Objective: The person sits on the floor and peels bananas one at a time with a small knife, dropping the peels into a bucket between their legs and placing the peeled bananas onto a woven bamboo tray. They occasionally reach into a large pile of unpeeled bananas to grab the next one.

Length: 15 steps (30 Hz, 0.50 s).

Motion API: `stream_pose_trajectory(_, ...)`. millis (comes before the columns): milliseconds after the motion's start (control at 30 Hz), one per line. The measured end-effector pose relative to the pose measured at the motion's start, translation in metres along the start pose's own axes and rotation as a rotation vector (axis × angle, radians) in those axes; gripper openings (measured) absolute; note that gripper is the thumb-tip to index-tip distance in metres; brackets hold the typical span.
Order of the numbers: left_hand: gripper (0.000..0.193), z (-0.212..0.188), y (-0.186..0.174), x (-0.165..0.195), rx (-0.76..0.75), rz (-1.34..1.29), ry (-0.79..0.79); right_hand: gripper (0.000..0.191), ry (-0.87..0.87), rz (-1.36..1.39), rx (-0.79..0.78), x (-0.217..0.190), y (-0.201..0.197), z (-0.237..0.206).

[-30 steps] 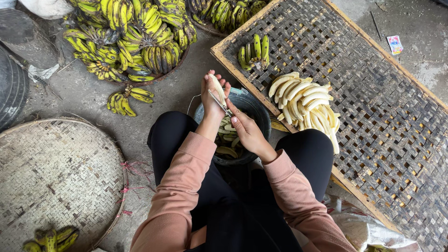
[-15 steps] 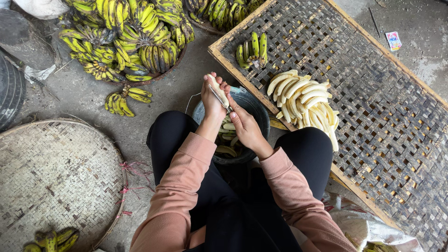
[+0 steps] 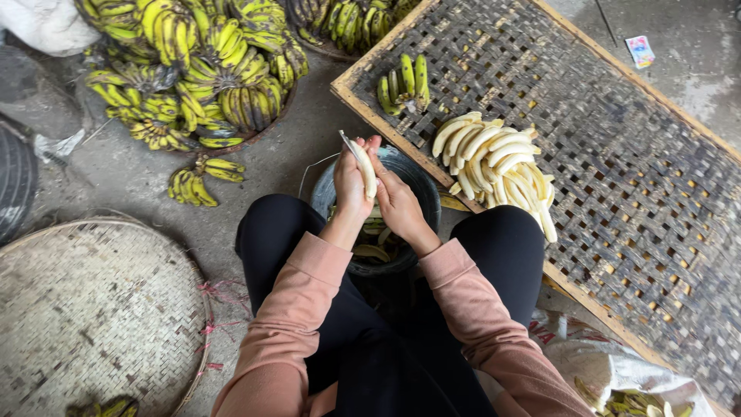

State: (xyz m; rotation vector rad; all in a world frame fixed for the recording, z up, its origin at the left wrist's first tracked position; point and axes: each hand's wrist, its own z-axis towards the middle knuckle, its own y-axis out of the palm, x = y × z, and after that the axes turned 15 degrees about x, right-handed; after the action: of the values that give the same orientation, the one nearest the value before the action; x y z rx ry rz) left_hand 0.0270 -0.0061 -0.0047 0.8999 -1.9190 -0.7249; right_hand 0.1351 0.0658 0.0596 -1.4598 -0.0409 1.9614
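Both hands were up over the dark bucket between the person's knees. Left hand was curled shut around a peeled banana, pale and pointing away from the body, its lower end hidden in the palm. Right hand was pressed against the left one, fingers bent toward the fruit. Couldn't tell if it was gripping a knife or just bracing, since a thin sliver showed at the banana's far tip but was too small to make out. Bucket contents were mostly blocked by the wrists, just a few greenish peel strips visible.

To the right, a pile of peeled bananas sat on the woven bamboo drying rack, with a small green bunch near its corner. Rack ran off the frame edge. Big heap of unpeeled green-yellow bananas up top left, also cropped. Round woven tray at lower left, and a plastic sack at lower right, partly cut off.
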Motion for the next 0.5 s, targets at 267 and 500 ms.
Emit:
stream_pose_trajectory(267,0.037,-0.005,0.023,0.003,-0.261,0.382,-0.074,0.062,-0.12,-0.576,0.157,-0.01,-0.028,0.015)
stream_pose_trajectory(500,0.046,0.029,0.065,-0.079,-0.34,0.98,-0.149,0.07,0.303,-0.871,0.412,0.046,-0.122,0.034)
